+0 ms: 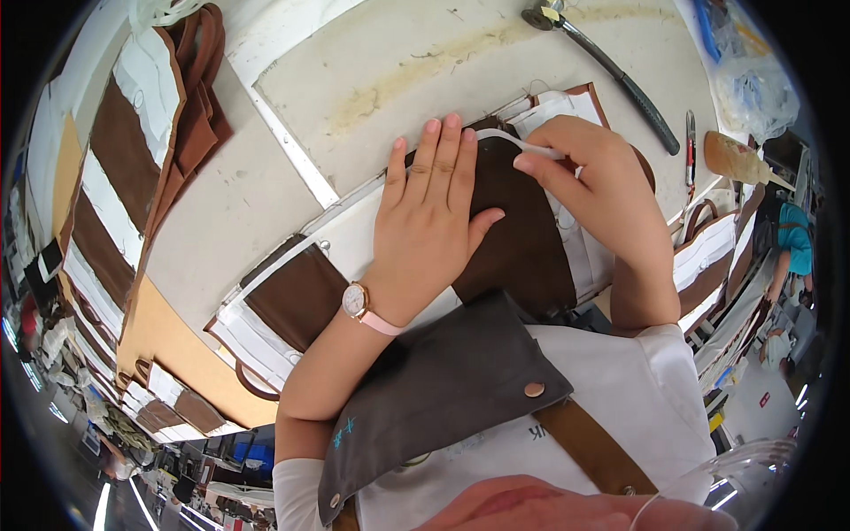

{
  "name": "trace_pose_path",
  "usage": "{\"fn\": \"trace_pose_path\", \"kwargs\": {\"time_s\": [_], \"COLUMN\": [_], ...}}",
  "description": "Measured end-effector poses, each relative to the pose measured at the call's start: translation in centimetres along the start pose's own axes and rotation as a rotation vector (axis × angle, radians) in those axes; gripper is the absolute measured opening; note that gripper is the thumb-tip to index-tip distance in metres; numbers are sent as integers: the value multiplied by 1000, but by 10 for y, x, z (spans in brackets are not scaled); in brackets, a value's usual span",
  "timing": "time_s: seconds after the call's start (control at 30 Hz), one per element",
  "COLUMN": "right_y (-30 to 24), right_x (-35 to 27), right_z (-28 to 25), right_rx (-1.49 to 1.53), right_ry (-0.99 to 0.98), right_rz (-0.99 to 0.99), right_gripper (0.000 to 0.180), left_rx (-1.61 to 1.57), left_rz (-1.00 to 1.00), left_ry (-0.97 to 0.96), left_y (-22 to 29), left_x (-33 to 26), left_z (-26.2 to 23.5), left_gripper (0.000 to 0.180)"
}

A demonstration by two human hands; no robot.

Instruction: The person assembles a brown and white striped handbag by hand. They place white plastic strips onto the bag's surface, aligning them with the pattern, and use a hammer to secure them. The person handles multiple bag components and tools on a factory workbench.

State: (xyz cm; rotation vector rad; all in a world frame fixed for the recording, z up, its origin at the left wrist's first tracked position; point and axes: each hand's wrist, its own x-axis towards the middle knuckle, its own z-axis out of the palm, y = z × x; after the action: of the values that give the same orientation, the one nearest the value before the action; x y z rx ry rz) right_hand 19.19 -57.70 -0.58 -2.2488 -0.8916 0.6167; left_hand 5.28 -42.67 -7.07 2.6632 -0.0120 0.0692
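Note:
A brown and white bag piece (522, 234) lies across the worktable in front of me, with a second brown panel (298, 296) and a curved brown handle at its left end. My left hand (423, 208) rests flat on it, palm down, fingers stretched out and thumb apart. Beside those fingertips, a thin white strip (498, 134) curves along the far edge of the dark brown part. The strip's right end is pinched between the thumb and fingers of my right hand (602, 173). The curled fingers hide part of that end.
Beyond my right hand lies a black-handled hammer (620, 80). Farther right are a slim red and black tool (690, 150), a tan squeeze bottle (733, 159) and clear plastic bags (753, 88). Stacked brown and white bag pieces (124, 133) stand at left. A person in teal (795, 237) is at far right.

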Motion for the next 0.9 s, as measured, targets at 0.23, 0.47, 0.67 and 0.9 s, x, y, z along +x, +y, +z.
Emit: {"fn": "trace_pose_path", "kwargs": {"time_s": [0.23,0.47,0.67,0.9], "right_y": [14,20,26,29], "right_x": [12,17,21,20], "right_z": [12,12,16,15], "right_rx": [-14,-62,-146,-260], "right_ry": [151,140,160,320], "right_rz": [-9,46,38,6], "right_gripper": [14,13,16,18], "left_rx": [-13,-10,56,70], "left_rz": [0,-2,1,77], "left_ry": [23,5,48,173], "left_y": [0,1,7,23], "left_x": [0,1,5,19], "left_z": [1,1,-2,12], "left_gripper": [77,76,72,62]}}
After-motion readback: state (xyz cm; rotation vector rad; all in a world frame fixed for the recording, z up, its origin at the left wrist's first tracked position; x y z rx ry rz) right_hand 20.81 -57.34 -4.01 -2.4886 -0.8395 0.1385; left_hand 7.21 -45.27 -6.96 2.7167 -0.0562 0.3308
